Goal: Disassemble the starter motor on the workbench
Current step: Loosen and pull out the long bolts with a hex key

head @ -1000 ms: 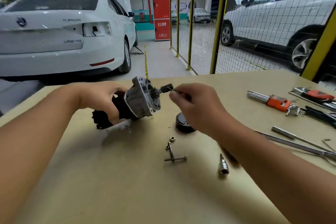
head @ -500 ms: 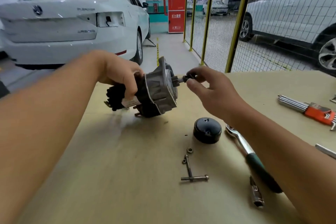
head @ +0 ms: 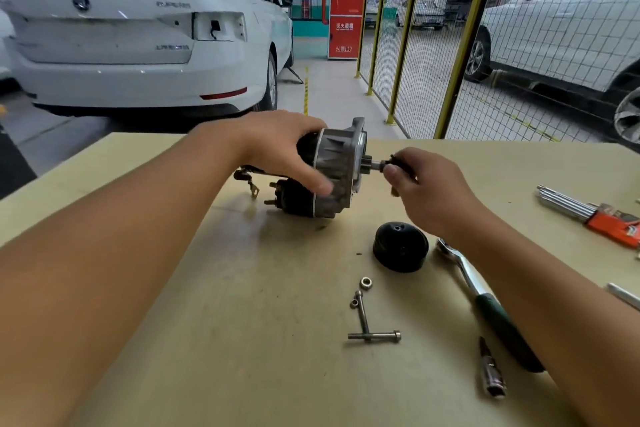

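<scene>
The starter motor (head: 337, 168), a grey cast housing on a black body, is held on its side just above the workbench (head: 242, 340). My left hand (head: 280, 146) wraps over its black body from the left. My right hand (head: 420, 184) pinches a small black part (head: 394, 161) on the shaft sticking out of the housing's right face. A black round end cap (head: 400, 251) lies on the bench below my right hand. Two long bolts (head: 367, 324) and a nut (head: 365, 282) lie in front of it.
A ratchet wrench (head: 485, 302) with a dark green grip lies under my right forearm, a loose socket (head: 491, 374) near it. An orange-holdered hex key set (head: 588, 213) lies at the right edge. Beyond the bench stand a white car (head: 138, 35) and a yellow mesh fence (head: 460, 38).
The view has shifted, so the motor sits more to the right and centre. My left hand has turned the motor so the housing faces right. My right hand stays pinched on the shaft end.
</scene>
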The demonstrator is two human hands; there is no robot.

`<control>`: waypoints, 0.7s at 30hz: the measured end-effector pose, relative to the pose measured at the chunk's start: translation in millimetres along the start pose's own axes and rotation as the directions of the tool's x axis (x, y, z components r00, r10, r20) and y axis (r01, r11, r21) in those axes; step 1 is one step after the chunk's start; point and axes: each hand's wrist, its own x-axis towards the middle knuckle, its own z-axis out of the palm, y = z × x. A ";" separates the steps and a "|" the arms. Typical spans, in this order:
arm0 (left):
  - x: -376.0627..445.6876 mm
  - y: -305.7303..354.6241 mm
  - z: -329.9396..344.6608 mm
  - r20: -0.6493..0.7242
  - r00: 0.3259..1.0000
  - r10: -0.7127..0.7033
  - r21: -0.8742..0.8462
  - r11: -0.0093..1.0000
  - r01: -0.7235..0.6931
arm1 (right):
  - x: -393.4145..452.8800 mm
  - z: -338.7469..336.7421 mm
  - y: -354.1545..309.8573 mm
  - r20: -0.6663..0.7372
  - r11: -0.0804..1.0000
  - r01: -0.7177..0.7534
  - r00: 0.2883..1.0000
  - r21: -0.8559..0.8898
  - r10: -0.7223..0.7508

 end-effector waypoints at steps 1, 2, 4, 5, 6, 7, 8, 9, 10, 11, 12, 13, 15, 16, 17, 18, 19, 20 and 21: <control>-0.2 0.3 4.6 -0.065 0.998 0.001 0.078 0.997 0.004 | 0.0 0.4 0.2 -0.004 1.000 0.003 1.000 -0.007 -0.003; 0.3 -0.4 10.0 -0.141 0.990 0.008 0.163 0.987 0.015 | 0.5 1.1 0.2 -0.007 1.000 0.005 1.000 -0.013 -0.005; 0.8 -2.8 20.3 -0.260 0.965 0.043 0.254 0.967 0.025 | 0.9 1.6 0.1 -0.011 1.000 0.001 1.000 -0.018 -0.002; 1.0 -4.0 23.1 -0.294 0.954 0.059 0.259 0.966 0.020 | 1.0 1.6 0.2 -0.012 1.000 -0.003 1.000 -0.018 0.002; 0.4 -5.7 24.3 -0.313 0.947 0.071 0.253 0.967 0.011 | 1.0 1.8 0.3 -0.013 1.000 -0.005 1.000 -0.019 0.004; -0.2 -7.1 23.8 -0.320 0.944 0.082 0.245 0.969 -0.001 | 0.7 1.8 0.3 -0.015 1.000 -0.004 1.000 -0.023 0.003; -0.6 -8.0 22.7 -0.318 0.944 0.090 0.236 0.972 -0.014 | 0.7 1.8 0.1 -0.018 1.000 -0.001 1.000 -0.029 0.001; -1.0 -8.2 21.6 -0.313 0.945 0.094 0.223 0.975 -0.023 | 0.3 1.9 -0.5 -0.019 0.999 0.001 1.000 -0.033 -0.001; -0.9 -8.2 20.4 -0.308 0.947 0.094 0.214 0.976 -0.027 | -0.2 1.9 -1.2 -0.017 0.999 0.003 1.000 -0.035 -0.003; -0.6 -7.6 19.6 -0.301 0.949 0.089 0.208 0.978 -0.026 | -1.2 1.8 -1.8 -0.012 0.999 0.004 1.000 -0.035 -0.004; -0.4 -6.5 18.8 -0.289 0.954 0.078 0.205 0.979 -0.018 | -2.4 1.8 -2.5 -0.003 0.999 0.002 1.000 -0.035 -0.002; -1.0 -5.2 18.4 -0.269 0.961 0.064 0.204 0.979 -0.008 | -3.7 1.3 -2.8 0.007 0.999 0.003 1.000 -0.041 -0.003; -6.2 -4.5 22.0 -0.220 0.975 0.023 0.173 0.985 0.016 | -6.8 1.3 -3.4 0.022 0.997 0.018 1.000 -0.081 -0.016; -10.8 -6.6 26.4 -0.193 0.981 -0.003 0.122 0.992 0.027 | -8.2 2.3 -4.3 0.024 0.995 0.030 0.999 -0.100 -0.028; -16.3 -9.7 32.4 -0.170 0.985 -0.029 0.052 0.998 0.038 | -9.4 3.3 -5.5 0.024 0.993 0.041 0.999 -0.109 -0.039; -22.8 -13.7 39.2 -0.156 0.986 -0.055 -0.012 0.998 0.054 | -9.2 5.0 -7.4 0.025 0.992 0.054 0.998 -0.114 -0.051; -30.1 -17.2 45.7 -0.159 0.985 -0.070 -0.042 0.997 0.064 | -8.8 6.5 -9.4 0.031 0.990 0.066 0.998 -0.120 -0.063; -37.6 -20.3 51.5 -0.180 0.981 -0.069 -0.033 0.997 0.064 | -8.4 8.1 -11.2 0.048 0.989 0.079 0.996 -0.127 -0.074; -44.4 -23.3 55.5 -0.213 0.976 -0.054 0.004 0.998 0.056 | -8.5 9.5 -12.8 0.074 0.988 0.091 0.994 -0.127 -0.082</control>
